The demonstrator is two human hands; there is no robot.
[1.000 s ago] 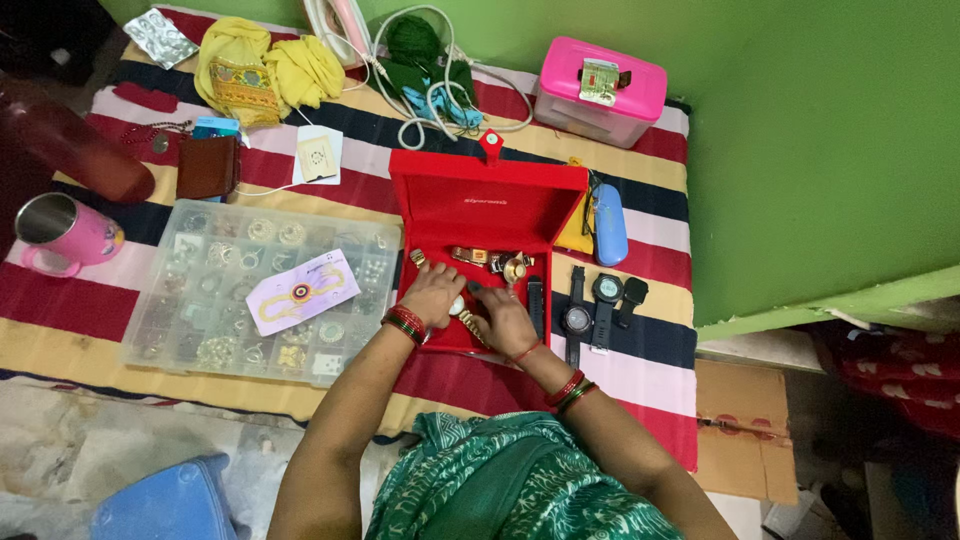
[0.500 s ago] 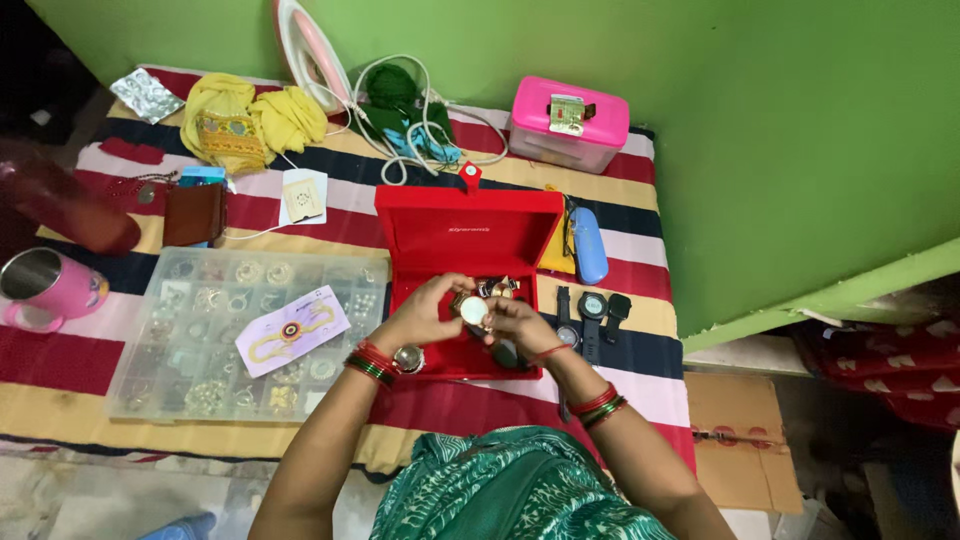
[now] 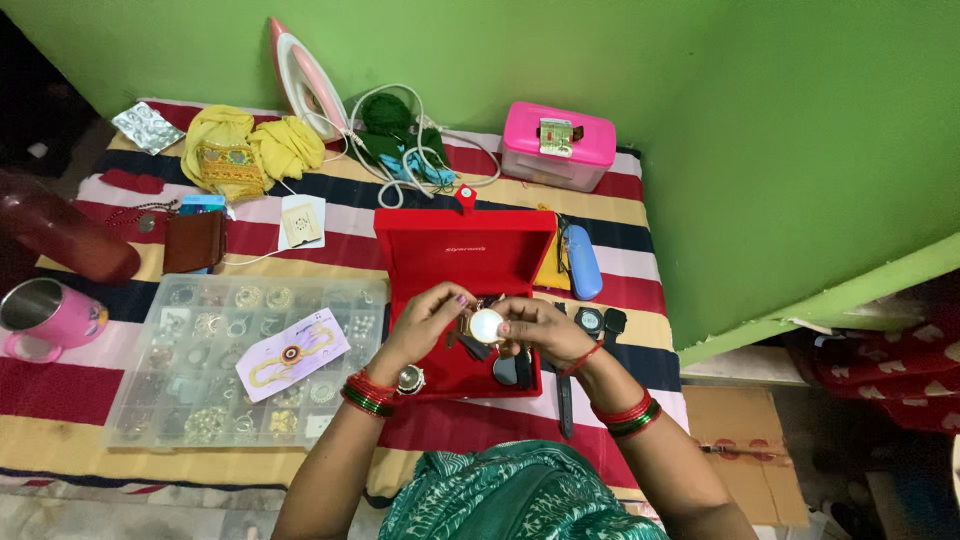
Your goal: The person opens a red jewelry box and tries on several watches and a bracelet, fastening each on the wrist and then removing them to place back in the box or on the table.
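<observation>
Sitting at the far left of the striped bed (image 3: 600, 205) is a pink mug (image 3: 50, 315), then a clear compartment organizer (image 3: 215, 360) with a paper card (image 3: 292, 353) on its lid. Next comes the left hand (image 3: 425, 322), its grip pinching a white-faced wristwatch (image 3: 486, 325) above the open red case (image 3: 465, 300). On the watch's other side the right hand (image 3: 545, 332) grasps it too. Beyond lie dark watches (image 3: 598, 322) and a blue glasses case (image 3: 582, 262).
</observation>
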